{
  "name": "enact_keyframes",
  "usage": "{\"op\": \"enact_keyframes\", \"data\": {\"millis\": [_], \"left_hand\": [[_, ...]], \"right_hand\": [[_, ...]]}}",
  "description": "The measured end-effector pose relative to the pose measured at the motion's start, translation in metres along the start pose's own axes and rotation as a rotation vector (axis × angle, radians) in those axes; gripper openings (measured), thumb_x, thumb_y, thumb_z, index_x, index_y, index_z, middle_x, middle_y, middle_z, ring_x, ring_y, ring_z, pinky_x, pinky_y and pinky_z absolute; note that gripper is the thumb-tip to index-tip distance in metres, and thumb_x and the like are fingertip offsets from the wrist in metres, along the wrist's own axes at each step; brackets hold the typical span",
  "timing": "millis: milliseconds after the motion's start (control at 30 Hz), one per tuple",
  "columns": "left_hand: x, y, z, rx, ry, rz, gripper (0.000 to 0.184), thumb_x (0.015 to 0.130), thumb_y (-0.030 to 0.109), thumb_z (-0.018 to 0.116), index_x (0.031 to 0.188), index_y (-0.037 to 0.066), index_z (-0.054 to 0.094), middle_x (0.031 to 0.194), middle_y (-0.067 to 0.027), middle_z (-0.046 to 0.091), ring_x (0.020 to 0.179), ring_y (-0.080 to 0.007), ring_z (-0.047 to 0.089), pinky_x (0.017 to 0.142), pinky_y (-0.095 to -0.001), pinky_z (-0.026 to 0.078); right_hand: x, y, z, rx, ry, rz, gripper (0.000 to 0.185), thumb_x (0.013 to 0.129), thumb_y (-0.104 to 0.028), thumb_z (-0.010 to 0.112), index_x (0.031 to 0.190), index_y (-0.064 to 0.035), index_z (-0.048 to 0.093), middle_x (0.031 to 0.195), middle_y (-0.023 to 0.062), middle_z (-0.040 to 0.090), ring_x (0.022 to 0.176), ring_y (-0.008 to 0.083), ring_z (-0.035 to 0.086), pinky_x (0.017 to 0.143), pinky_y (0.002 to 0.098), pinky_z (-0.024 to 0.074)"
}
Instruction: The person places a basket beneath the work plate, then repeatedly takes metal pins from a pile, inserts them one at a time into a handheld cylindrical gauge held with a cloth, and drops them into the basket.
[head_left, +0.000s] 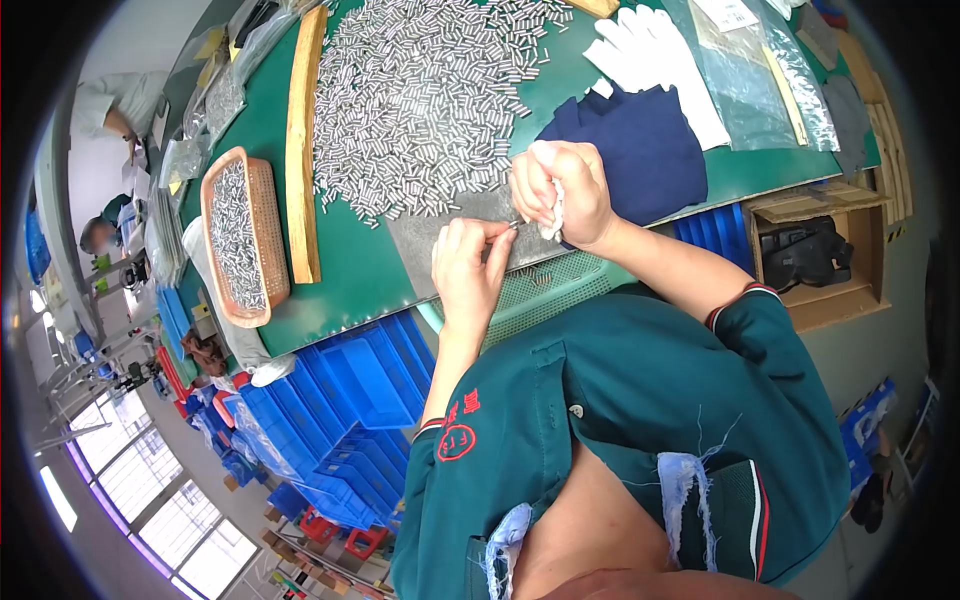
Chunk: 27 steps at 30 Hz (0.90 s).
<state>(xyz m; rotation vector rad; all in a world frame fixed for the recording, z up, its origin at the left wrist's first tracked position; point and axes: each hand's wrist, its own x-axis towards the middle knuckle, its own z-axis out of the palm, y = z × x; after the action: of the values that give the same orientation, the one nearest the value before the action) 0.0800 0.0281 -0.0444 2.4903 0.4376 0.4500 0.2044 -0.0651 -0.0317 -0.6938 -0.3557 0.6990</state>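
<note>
My left hand (468, 262) is closed, with thumb and index finger pinching a small metal pin (513, 226) by its end. My right hand (566, 192) is wrapped round a crumpled white cloth (553, 212), close beside the pin. Whether the cloth touches the pin I cannot tell. Both hands are above a grey sheet (415, 245) at the table's near edge. Beyond them spreads a large heap of short silvery metal pins (430, 100). Below the hands, a light green perforated basket (580, 285) holds a few pins.
A wooden strip (304, 150) borders the heap on the left, beside a tan basket (279, 240) of pins. Folded navy fabric (650, 150), a white glove (660, 60) and plastic bags (750, 90) lie right. Blue bins (370, 380) stand below; a co-worker's sleeve (95, 105) shows far left.
</note>
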Motion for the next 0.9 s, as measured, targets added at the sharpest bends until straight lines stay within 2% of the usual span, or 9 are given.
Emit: {"op": "enact_keyframes", "data": {"millis": [67,200,233,300,400,533,667,833,900], "left_hand": [[0.001,0.001,-0.001,0.003,-0.004,0.004,0.012,0.068,0.010,0.070,0.073,0.009,0.059,0.069,-0.0020,0.053,0.063,-0.0188,0.050,0.060,-0.0310,0.039],[0.002,0.003,-0.006,0.025,-0.061,0.032,0.011,0.070,0.013,0.069,0.075,0.009,0.060,0.070,-0.0019,0.053,0.064,-0.0200,0.050,0.061,-0.0322,0.039],[0.002,0.005,-0.013,0.026,-0.058,0.031,0.011,0.070,0.013,0.069,0.075,0.009,0.060,0.070,-0.0019,0.053,0.064,-0.0200,0.050,0.061,-0.0322,0.039],[0.003,0.011,-0.029,-0.011,-0.379,0.104,0.010,0.072,0.015,0.067,0.077,0.009,0.061,0.071,-0.0023,0.053,0.067,-0.0208,0.052,0.063,-0.0326,0.040],[0.009,0.012,-0.031,-0.075,-0.289,0.016,0.011,0.074,0.017,0.066,0.078,0.009,0.061,0.073,-0.0038,0.054,0.069,-0.0218,0.053,0.064,-0.0326,0.041],[0.029,0.008,-0.013,0.093,-0.004,-0.203,0.017,0.075,0.017,0.065,0.087,0.007,0.059,0.075,-0.0069,0.053,0.070,-0.0217,0.055,0.064,-0.0337,0.044],[0.037,0.008,-0.002,0.200,0.052,-0.158,0.018,0.075,0.018,0.066,0.086,0.006,0.057,0.076,-0.0063,0.053,0.071,-0.0220,0.055,0.064,-0.0341,0.044],[0.025,0.010,-0.006,0.268,-0.040,-0.006,0.014,0.073,0.016,0.066,0.080,0.008,0.056,0.074,-0.0050,0.052,0.071,-0.0216,0.053,0.062,-0.0331,0.041],[0.017,0.010,-0.006,0.249,-0.051,-0.016,0.013,0.073,0.016,0.066,0.079,0.008,0.056,0.074,-0.0045,0.052,0.071,-0.0212,0.053,0.062,-0.0328,0.040]], "right_hand": [[-0.002,0.003,0.001,-0.187,-0.070,-0.093,0.043,0.089,-0.020,0.034,0.049,-0.0056,0.033,0.042,0.0055,0.036,0.035,0.0116,0.031,0.037,0.0254,0.0303],[0.000,0.003,0.001,-0.139,-0.047,-0.083,0.042,0.090,-0.021,0.033,0.050,-0.0061,0.033,0.042,0.0050,0.035,0.034,0.0118,0.030,0.037,0.0257,0.0299],[0.001,-0.001,0.001,-0.067,0.022,-0.063,0.042,0.090,-0.021,0.033,0.050,-0.0065,0.032,0.042,0.0047,0.034,0.034,0.0117,0.029,0.037,0.0257,0.0296],[0.003,-0.002,0.000,0.024,0.097,-0.050,0.041,0.090,-0.022,0.032,0.051,-0.0073,0.032,0.042,0.0040,0.033,0.034,0.0113,0.029,0.037,0.0256,0.0287],[0.004,-0.003,0.001,0.022,0.115,-0.033,0.041,0.090,-0.023,0.032,0.052,-0.0075,0.032,0.042,0.0039,0.033,0.034,0.0111,0.029,0.038,0.0252,0.0287],[0.003,-0.003,0.001,-0.009,0.101,-0.028,0.041,0.090,-0.023,0.032,0.052,-0.0075,0.032,0.042,0.0040,0.034,0.034,0.0110,0.029,0.038,0.0249,0.0287],[0.003,-0.003,0.001,-0.001,0.108,-0.021,0.041,0.090,-0.023,0.033,0.052,-0.0072,0.033,0.042,0.0043,0.034,0.034,0.0110,0.030,0.038,0.0248,0.0284],[0.003,-0.002,0.000,0.001,0.097,-0.020,0.041,0.090,-0.022,0.033,0.052,-0.0069,0.033,0.042,0.0044,0.034,0.034,0.0111,0.030,0.037,0.0249,0.0282],[0.002,-0.001,0.001,-0.062,0.054,-0.078,0.042,0.090,-0.021,0.033,0.051,-0.0067,0.033,0.042,0.0042,0.034,0.034,0.0112,0.030,0.037,0.0251,0.0281]]}}
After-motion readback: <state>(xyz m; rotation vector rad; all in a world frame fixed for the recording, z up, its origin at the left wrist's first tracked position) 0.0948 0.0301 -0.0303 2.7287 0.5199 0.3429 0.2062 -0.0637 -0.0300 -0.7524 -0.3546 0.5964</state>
